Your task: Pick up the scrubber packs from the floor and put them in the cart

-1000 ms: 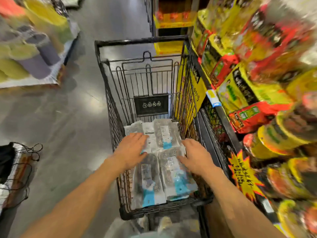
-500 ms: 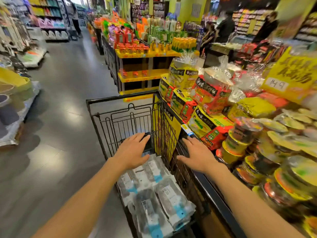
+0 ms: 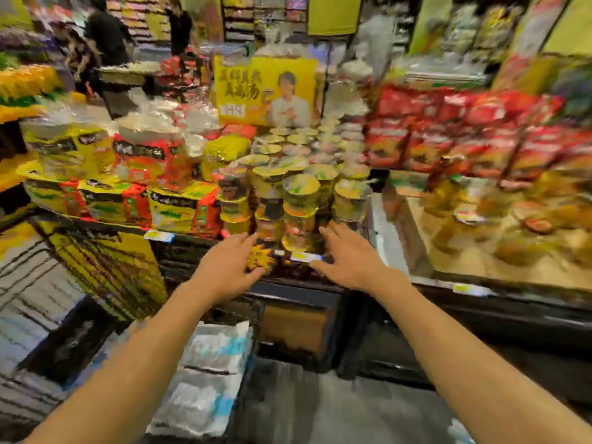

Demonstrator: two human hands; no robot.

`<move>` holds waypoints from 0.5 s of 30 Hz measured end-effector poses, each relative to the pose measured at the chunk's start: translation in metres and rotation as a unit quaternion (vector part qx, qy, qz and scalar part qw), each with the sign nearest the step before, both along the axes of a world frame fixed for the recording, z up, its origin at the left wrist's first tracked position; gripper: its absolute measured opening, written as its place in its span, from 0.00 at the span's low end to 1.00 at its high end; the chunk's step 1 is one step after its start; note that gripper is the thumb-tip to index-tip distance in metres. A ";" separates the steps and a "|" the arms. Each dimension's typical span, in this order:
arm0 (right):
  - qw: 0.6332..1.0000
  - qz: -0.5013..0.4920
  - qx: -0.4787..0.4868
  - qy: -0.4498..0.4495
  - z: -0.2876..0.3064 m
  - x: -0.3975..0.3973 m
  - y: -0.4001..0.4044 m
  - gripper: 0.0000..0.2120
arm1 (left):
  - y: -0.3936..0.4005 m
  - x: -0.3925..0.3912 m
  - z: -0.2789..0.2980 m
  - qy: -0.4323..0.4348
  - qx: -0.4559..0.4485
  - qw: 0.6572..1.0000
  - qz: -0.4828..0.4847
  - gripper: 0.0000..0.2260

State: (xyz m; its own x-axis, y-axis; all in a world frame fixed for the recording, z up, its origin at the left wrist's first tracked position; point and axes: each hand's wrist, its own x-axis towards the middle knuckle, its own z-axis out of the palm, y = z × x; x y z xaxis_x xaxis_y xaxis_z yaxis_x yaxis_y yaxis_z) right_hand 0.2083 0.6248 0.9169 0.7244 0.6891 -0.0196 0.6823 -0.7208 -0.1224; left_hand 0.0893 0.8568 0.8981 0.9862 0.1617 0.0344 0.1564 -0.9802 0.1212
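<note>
The picture is heavily blurred. Scrubber packs, clear bags with white and blue labels, lie in the black wire cart at the lower left, partly hidden by my left forearm. My left hand hangs in the air above the cart's right side, fingers spread, holding nothing. My right hand is level with it, further right, in front of the shelf edge, fingers straight and empty. Both hands are apart from the packs.
A black shelf stands straight ahead, stacked with yellow noodle cups, yellow and red noodle packs and red packs. A yellow poster stands behind. Two people are at the far left. Grey floor lies below.
The view has swung right from the aisle and cart to the noodle shelf. Both hands have lifted off the packs and away from the cart, staying spread and empty.
</note>
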 end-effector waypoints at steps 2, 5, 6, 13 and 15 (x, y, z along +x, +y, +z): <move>0.997 -0.078 0.008 0.004 0.005 -0.001 -0.069 0.40 | -0.054 0.030 0.005 -0.007 -0.003 0.998 -0.067 0.37; 0.982 -0.183 0.038 0.016 0.008 -0.015 -0.172 0.39 | -0.143 0.067 0.011 -0.012 -0.012 0.985 -0.170 0.36; 0.975 -0.219 0.046 0.016 0.007 -0.022 -0.207 0.39 | -0.175 0.076 0.014 -0.017 -0.016 0.979 -0.202 0.36; 0.892 -0.449 0.055 0.009 0.005 -0.112 -0.458 0.39 | -0.431 0.106 0.016 0.000 -0.040 0.927 -0.372 0.33; 0.857 -0.512 0.050 0.006 0.002 -0.146 -0.527 0.38 | -0.504 0.100 0.014 -0.007 -0.047 0.902 -0.429 0.32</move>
State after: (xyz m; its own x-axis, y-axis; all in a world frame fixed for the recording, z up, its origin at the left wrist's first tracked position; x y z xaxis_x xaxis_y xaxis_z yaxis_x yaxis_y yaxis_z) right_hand 0.0622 0.0978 0.9185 0.9507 -0.3099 -0.0094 -0.3042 -0.9264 -0.2219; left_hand 0.1898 0.3527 0.9120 0.7498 -0.6577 0.0727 -0.6565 -0.7257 0.2059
